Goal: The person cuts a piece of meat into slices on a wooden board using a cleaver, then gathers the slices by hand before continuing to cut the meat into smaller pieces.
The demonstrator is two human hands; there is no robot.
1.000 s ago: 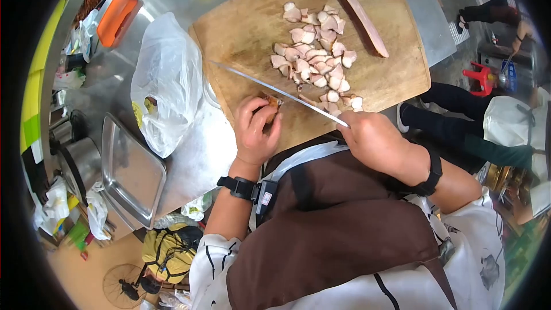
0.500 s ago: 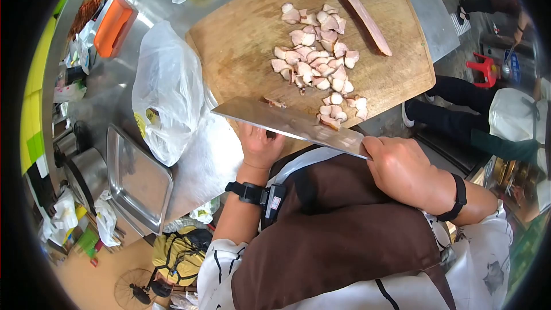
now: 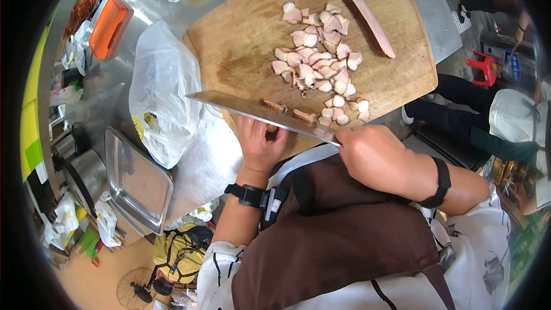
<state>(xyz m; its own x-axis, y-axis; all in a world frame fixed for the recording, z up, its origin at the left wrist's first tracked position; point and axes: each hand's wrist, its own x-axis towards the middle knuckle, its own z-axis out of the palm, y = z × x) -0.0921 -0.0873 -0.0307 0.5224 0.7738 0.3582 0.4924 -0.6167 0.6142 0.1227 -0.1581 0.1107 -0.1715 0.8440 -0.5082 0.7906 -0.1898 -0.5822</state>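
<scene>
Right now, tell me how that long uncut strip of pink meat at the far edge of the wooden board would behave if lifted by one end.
The long pink meat strip would probably droop: it is thin and narrow. Its glossy surface suggests a slippery grip.

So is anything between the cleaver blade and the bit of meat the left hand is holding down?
Nothing visible. The cleaver in the right hand lies just above the left hand, whose fingers pin the meat piece; two cut slices ride on the blade.

No text, label or number can be read; the yellow print on the plastic bag (image 3: 163, 89) is too blurred.
</scene>
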